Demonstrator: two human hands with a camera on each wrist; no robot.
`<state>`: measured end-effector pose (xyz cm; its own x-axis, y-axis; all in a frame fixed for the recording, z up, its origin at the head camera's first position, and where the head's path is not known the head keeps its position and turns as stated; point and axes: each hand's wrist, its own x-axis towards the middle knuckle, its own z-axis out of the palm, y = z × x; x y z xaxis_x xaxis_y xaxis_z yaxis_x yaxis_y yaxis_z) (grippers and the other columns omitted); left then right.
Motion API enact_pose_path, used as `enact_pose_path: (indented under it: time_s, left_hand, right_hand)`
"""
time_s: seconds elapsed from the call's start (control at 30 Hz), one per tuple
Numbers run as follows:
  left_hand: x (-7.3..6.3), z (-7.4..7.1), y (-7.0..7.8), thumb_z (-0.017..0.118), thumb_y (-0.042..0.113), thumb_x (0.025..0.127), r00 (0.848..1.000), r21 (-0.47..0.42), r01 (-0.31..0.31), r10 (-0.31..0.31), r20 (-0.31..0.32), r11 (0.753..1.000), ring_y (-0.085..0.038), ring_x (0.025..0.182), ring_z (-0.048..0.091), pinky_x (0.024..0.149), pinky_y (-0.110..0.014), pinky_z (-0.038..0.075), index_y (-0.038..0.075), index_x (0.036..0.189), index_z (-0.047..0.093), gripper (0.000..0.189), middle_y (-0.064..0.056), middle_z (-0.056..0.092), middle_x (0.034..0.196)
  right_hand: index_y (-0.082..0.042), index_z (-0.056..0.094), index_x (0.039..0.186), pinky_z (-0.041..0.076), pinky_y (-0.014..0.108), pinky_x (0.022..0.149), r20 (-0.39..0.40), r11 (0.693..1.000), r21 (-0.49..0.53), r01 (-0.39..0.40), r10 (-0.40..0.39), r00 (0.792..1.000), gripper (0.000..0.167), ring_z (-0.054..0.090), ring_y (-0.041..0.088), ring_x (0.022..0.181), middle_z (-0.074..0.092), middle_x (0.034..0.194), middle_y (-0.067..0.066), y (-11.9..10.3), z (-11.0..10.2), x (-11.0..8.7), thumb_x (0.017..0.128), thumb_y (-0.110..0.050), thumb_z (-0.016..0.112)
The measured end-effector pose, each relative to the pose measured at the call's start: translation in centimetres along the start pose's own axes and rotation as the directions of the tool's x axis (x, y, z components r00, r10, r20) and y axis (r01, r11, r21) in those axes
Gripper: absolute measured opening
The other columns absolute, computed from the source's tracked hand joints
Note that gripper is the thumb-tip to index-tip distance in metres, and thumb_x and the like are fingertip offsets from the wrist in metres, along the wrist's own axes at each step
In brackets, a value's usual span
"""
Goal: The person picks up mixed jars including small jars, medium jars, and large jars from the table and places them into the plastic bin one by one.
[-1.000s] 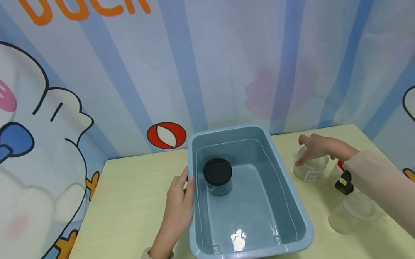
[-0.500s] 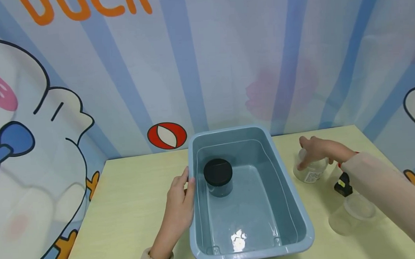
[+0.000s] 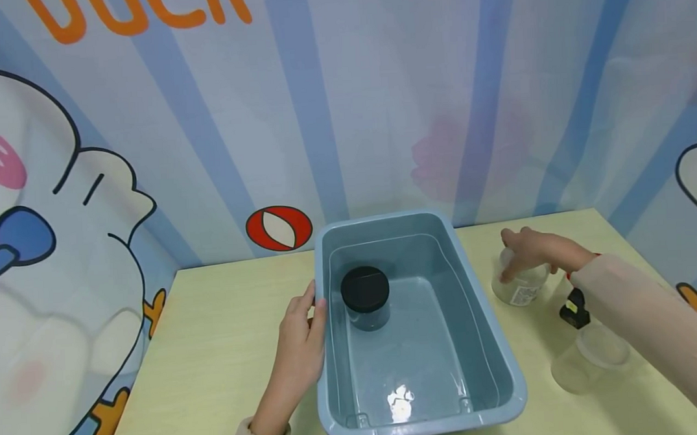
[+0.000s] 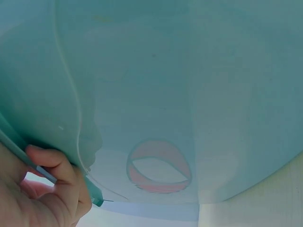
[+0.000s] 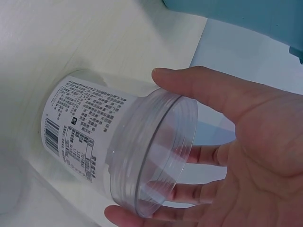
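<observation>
A light blue plastic tub point(image 3: 433, 424) stands on the table. My left hand point(image 3: 300, 343) grips its left rim, and the left wrist view has the fingers point(image 4: 68, 182) curled over that edge. Inside the tub, toward the back left, a jar with a black lid point(image 3: 366, 289) stands upright. To the right of the tub is a clear, lidless plastic jar point(image 3: 521, 294) with a printed white label point(image 5: 85, 123). My right hand point(image 3: 533, 251) holds this jar around its threaded mouth from above, thumb on one side and fingers on the other. It stands on the table.
Another clear container point(image 3: 585, 366) stands at the right front of the pale yellow table point(image 3: 230, 326). Between it and the held jar, partly behind the right sleeve, lies a small black and red object point(image 3: 574, 310). A printed cloth backdrop point(image 3: 379, 112) rises behind the table.
The right hand's fingers have lowered and closed around the jar's mouth. My left hand and the tub have stayed in place.
</observation>
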<state>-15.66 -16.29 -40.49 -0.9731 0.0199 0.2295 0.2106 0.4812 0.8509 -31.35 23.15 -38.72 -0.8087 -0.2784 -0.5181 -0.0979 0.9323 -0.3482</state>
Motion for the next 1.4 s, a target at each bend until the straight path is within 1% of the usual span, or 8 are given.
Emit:
enact_pose_path:
  time_s: [0.13, 0.27, 0.37, 0.57, 0.77, 1.07, 1.27, 1.4]
  left_hand:
    - [0.0, 0.0, 0.0, 0.045, 0.017, 0.108, 1.0, -0.001, 0.002, -0.002, 0.0, 1.0, -0.03, 0.111, 0.058, 0.092, -0.045, 0.054, -0.002, 0.152, 0.035, 0.049, -0.02, 0.053, 0.124]
    - [0.0, -0.1, 0.0, 0.045, 0.017, 0.108, 1.0, -0.004, -0.003, 0.003, 0.002, 1.0, -0.03, 0.111, 0.057, 0.092, -0.045, 0.054, -0.001, 0.152, 0.035, 0.049, -0.02, 0.053, 0.124]
    - [0.0, 0.0, -0.1, 0.045, 0.016, 0.108, 1.0, -0.006, -0.007, 0.007, 0.001, 1.0, -0.03, 0.111, 0.057, 0.092, -0.045, 0.054, -0.001, 0.152, 0.035, 0.049, -0.02, 0.053, 0.124]
    - [0.1, 0.0, 0.0, 0.046, 0.016, 0.107, 1.0, -0.011, -0.004, 0.004, -0.005, 1.0, -0.029, 0.109, 0.058, 0.089, -0.044, 0.055, 0.001, 0.153, 0.035, 0.049, -0.018, 0.054, 0.122]
    - [0.1, -0.1, -0.1, 0.046, 0.016, 0.107, 1.0, -0.007, -0.005, 0.005, -0.005, 1.0, -0.028, 0.107, 0.057, 0.088, -0.042, 0.056, 0.003, 0.154, 0.036, 0.049, -0.016, 0.054, 0.119]
    - [0.2, -0.1, -0.2, 0.045, 0.017, 0.108, 1.0, -0.014, -0.018, 0.018, -0.003, 1.0, -0.032, 0.11, 0.058, 0.088, -0.044, 0.056, 0.002, 0.153, 0.036, 0.049, -0.02, 0.053, 0.122]
    - [0.2, -0.1, -0.2, 0.045, 0.018, 0.108, 1.0, -0.009, -0.013, 0.013, 0.0, 1.0, -0.031, 0.11, 0.058, 0.089, -0.044, 0.055, 0.002, 0.153, 0.036, 0.049, -0.019, 0.054, 0.122]
    - [0.1, -0.1, -0.2, 0.045, 0.017, 0.108, 1.0, -0.005, -0.009, 0.009, -0.003, 1.0, -0.03, 0.111, 0.057, 0.091, -0.045, 0.054, 0.001, 0.153, 0.035, 0.049, -0.019, 0.053, 0.123]
  right_hand:
    - [0.01, 0.023, 0.144, 0.055, 0.057, 0.066, 0.001, 1.0, 0.007, 0.003, -0.003, 1.0, 0.089, 0.04, 0.059, 0.117, 0.023, 0.137, 0.044, 0.0, -0.1, -0.1, 0.086, -0.032, 0.077]
    - [0.01, 0.024, 0.144, 0.055, 0.057, 0.067, -0.004, 1.0, 0.014, 0.008, -0.007, 1.0, 0.088, 0.041, 0.058, 0.117, 0.023, 0.137, 0.044, -0.1, -0.3, -0.3, 0.087, -0.031, 0.077]
    - [0.009, 0.026, 0.142, 0.055, 0.057, 0.068, -0.01, 1.0, 0.023, 0.009, -0.009, 1.0, 0.085, 0.043, 0.056, 0.114, 0.025, 0.135, 0.043, 0.0, -0.4, -0.4, 0.087, -0.031, 0.077]
    - [0.007, 0.035, 0.131, 0.055, 0.058, 0.067, -0.032, 0.999, 0.027, 0.039, -0.038, 0.999, 0.073, 0.048, 0.051, 0.106, 0.033, 0.126, 0.039, 0.3, -0.8, -0.4, 0.086, -0.031, 0.078]
    - [0.007, 0.036, 0.131, 0.055, 0.058, 0.067, -0.057, 0.997, 0.027, 0.066, -0.065, 0.996, 0.072, 0.049, 0.051, 0.106, 0.033, 0.127, 0.04, 0.2, -1.2, -0.4, 0.085, -0.031, 0.078]
    - [0.007, 0.038, 0.128, 0.055, 0.055, 0.064, -0.083, 0.996, 0.016, 0.083, -0.081, 0.993, 0.07, 0.052, 0.048, 0.101, 0.039, 0.122, 0.037, -0.1, -1.8, -0.6, 0.084, -0.031, 0.078]
    - [0.006, 0.039, 0.127, 0.054, 0.05, 0.06, -0.109, 0.995, 0.01, 0.102, -0.1, 0.989, 0.068, 0.052, 0.048, 0.099, 0.038, 0.123, 0.038, -0.2, -2.2, -1.1, 0.085, -0.031, 0.078]
    - [0.005, 0.038, 0.128, 0.054, 0.048, 0.059, -0.13, 0.994, 0.021, 0.104, -0.1, 0.986, 0.069, 0.049, 0.049, 0.102, 0.035, 0.125, 0.038, -0.3, -2.6, -1.3, 0.085, -0.031, 0.077]
